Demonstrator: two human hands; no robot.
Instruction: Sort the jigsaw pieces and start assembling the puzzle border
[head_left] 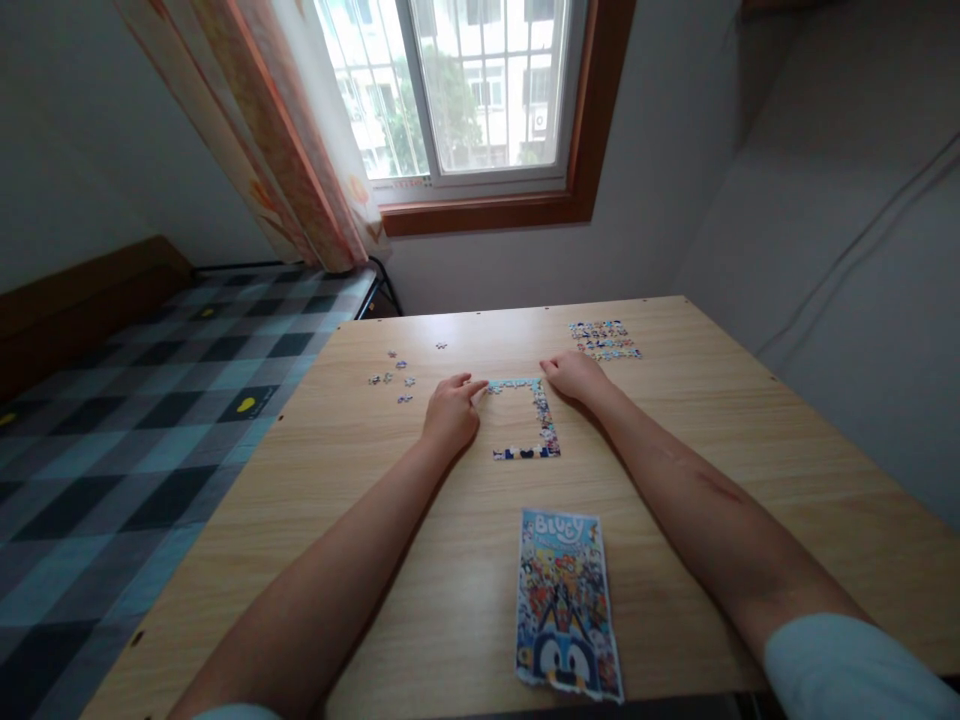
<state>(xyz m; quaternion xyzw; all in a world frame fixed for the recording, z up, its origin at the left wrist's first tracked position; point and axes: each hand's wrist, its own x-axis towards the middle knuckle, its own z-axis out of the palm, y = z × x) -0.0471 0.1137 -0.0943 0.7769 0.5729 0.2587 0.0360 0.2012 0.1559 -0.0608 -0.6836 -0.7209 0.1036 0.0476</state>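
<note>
A partly joined jigsaw puzzle border lies flat on the wooden table, with a top strip, a right side and a bottom strip. At the left end of the top strip is my left hand, its thumb and forefinger closed on a puzzle piece there. My right hand rests beside the border's top right corner, fingers curled in; whatever they may hold is hidden. Nearer to me lies a creased Bluey picture sheet, printed with many cartoon figures.
Several loose puzzle pieces are scattered left of my left hand. Beyond my right hand, more pieces lie in rows. The table stands against a wall under a window; a bed with a checked cover is to the left.
</note>
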